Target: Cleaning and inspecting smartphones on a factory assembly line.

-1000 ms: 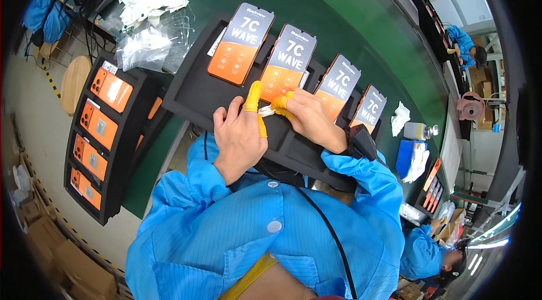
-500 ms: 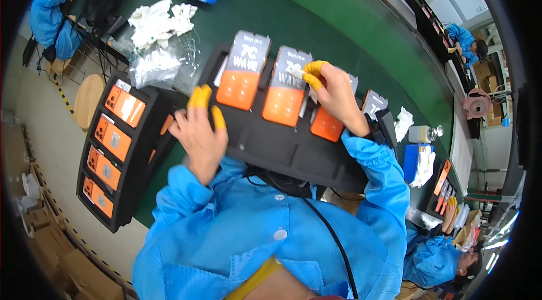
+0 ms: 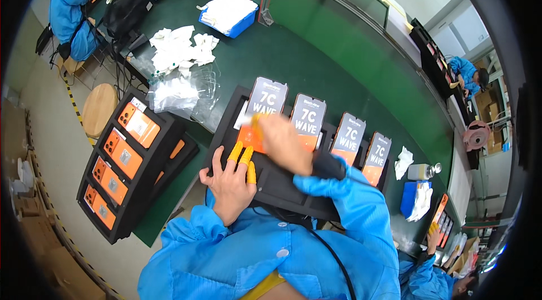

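Note:
A black foam tray (image 3: 282, 187) in front of me holds a row of smartphones with grey-and-orange screens. Over the leftmost smartphone (image 3: 268, 94) is my right hand (image 3: 285, 142), blurred by motion. Its yellow-capped fingers are pinched at the lower part of that screen, with a pale bit of wipe faintly showing at their tips. My left hand (image 3: 230, 193) lies with spread fingers on the tray's near left side, just below the same smartphone. Yellow finger cots cover some of its fingers. Farther right lie a second smartphone (image 3: 309, 114), a third (image 3: 350, 133) and a fourth (image 3: 376, 159).
At left, a stacked black tray (image 3: 141, 167) holds orange phones, backs up. Beyond are clear plastic bags (image 3: 180, 94), crumpled white cloths (image 3: 178, 49) and a blue bin (image 3: 243, 26) of cloths. A bottle (image 3: 420, 172) and another blue bin (image 3: 407, 201) stand right. Co-workers sit around.
My right hand has moved left from the second smartphone to the leftmost one. My left hand has shifted right onto the tray's near side. The whole view has tilted, showing more beyond the tray.

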{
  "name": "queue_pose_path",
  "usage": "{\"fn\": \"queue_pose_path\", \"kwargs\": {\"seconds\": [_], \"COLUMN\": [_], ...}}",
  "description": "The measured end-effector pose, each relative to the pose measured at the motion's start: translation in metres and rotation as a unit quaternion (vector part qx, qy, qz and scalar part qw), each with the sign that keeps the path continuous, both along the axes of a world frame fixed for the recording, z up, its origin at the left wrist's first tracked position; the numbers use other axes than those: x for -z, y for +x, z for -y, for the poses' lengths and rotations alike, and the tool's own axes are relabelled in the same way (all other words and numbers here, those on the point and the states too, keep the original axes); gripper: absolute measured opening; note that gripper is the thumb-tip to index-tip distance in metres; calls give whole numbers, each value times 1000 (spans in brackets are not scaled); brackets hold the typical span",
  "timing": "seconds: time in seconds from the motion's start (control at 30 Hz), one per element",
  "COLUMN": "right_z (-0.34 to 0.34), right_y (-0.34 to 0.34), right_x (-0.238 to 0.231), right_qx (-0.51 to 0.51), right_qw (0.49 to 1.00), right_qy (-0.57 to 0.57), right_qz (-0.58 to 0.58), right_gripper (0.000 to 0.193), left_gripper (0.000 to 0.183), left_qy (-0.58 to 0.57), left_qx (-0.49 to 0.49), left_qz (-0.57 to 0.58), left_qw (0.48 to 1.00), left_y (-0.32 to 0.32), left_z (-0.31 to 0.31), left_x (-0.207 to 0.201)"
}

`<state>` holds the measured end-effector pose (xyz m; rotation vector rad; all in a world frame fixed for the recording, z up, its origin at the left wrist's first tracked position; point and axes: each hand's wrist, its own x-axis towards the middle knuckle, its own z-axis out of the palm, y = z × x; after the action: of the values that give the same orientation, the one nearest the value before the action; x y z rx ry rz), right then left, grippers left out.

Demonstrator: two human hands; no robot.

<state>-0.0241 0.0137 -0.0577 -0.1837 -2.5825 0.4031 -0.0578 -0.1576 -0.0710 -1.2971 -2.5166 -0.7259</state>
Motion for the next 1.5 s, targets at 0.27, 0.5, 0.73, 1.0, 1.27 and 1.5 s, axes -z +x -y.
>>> {"fn": "queue_pose_path", "kwargs": {"seconds": [0.27,0.5,0.73,1.0,1.27,1.5], "right_z": [-51,-19,-16,-42,-3,-48], "right_y": [-45,-25,-15,-24,-21,-71], "right_x": [-9,-6,-1,-7,-3,-17], "right_qx": [56,57,-3,109,-3,80], "right_qw": [994,998,997,994,1000,996], "right_qy": [48,22,61,24,10,22], "right_qz": [-78,-28,-38,-15,18,-41], "right_gripper": [14,14,16,17,20,15], "left_gripper": [12,15,18,23,25,28], "left_qy": [-6,18,14,19,12,-1], "left_qx": [-15,-26,-10,-31,-26,-24], "left_qz": [-8,-22,5,-1,-15,4], "left_qw": [1000,999,1000,999,999,1000], "left_y": [0,2,3,3,1,2], "left_z": [4,-1,1,-1,0,-1], "left_x": [1,3,2,4,-1,3]}}
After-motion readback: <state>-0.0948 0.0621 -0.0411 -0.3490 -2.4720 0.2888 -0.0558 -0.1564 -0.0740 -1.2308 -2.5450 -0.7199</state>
